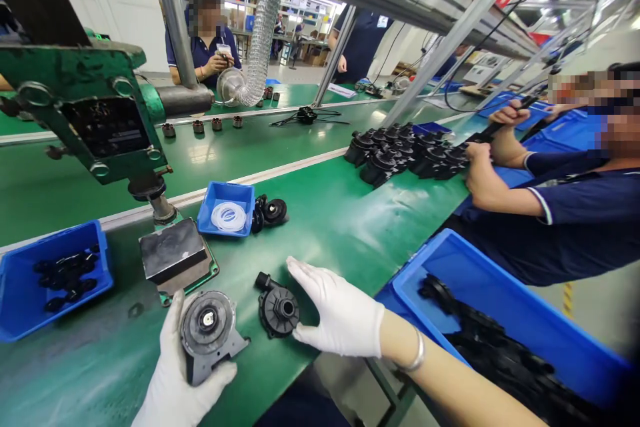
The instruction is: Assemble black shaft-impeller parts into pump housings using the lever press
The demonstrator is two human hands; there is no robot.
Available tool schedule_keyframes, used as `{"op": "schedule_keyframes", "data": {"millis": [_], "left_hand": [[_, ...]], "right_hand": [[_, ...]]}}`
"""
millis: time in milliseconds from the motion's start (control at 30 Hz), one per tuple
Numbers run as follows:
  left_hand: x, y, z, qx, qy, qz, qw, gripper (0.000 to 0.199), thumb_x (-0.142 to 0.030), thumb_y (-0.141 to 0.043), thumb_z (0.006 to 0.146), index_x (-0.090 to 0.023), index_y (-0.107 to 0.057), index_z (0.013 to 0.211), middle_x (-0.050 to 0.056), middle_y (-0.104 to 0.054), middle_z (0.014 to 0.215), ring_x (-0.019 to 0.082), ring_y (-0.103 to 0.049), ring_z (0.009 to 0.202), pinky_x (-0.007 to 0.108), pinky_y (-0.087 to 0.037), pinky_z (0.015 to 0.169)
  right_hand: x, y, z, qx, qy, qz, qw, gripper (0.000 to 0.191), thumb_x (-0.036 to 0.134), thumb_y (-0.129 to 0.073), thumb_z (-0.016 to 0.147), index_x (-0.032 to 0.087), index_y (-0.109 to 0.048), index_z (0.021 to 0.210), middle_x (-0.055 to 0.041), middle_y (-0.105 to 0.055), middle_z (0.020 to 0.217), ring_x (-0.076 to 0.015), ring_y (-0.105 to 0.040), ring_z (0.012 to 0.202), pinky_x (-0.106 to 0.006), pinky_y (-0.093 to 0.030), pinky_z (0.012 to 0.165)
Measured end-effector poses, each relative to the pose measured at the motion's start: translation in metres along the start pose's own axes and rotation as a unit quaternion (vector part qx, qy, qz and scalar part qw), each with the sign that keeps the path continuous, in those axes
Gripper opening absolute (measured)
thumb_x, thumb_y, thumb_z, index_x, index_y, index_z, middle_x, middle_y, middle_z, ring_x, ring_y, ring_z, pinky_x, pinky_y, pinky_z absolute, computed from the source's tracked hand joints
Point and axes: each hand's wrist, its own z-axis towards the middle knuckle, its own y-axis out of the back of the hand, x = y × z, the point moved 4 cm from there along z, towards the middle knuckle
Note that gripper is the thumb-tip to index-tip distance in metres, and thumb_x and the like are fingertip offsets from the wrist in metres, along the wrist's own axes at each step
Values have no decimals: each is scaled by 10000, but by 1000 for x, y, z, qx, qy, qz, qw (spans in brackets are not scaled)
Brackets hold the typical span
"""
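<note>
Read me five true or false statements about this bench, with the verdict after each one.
1. The left hand holds a grey round housing. True.
2. The right hand is bare. False: the right hand wears a white glove.
3. The black pump cover lies between the two hands. True.
4. The white rings lie loose on the green benchtop. False: the white rings are in a small blue tray.
5. The large blue bin at lower right holds only white parts. False: black parts are in it.
</note>
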Motion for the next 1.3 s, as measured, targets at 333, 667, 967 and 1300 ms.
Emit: {"op": "schedule_keyframes", "data": {"millis": [333,667,967,1300], "left_hand": [[-3,6,3,55,49,-85,994,1014,-326,-699,793,-240,-6,1528,194,-272,1539,351,-334,1414,586,-207,1170],[-25,9,11,90,71,-122,986,1086,-187,-736,610,-137,-71,1467,236,-308,1513,369,-314,1421,561,-234,1184],[-35,18,19,83,52,-154,983,982,-84,-747,529,-199,-301,1397,128,-447,1419,319,-436,1337,455,-361,1144],[-39,22,25,73,45,-165,983,954,-94,-768,488,-199,-367,1348,100,-529,1323,302,-532,1211,432,-425,1079]], "right_hand": [[6,-28,46,-29,225,59,972,530,402,-661,843,130,-506,1271,-227,-359,1491,-303,-354,1388,-508,-334,1118],[40,11,89,-174,30,209,962,171,271,-578,803,210,-602,960,-102,-579,1128,-241,-603,1059,-394,-526,886],[114,5,101,-146,137,121,972,401,278,-734,681,220,-600,1054,-119,-545,1176,-299,-559,1099,-485,-507,936],[114,-1,106,-103,169,53,979,470,309,-740,713,227,-556,1139,-151,-496,1241,-342,-524,1152,-548,-515,920]]}}
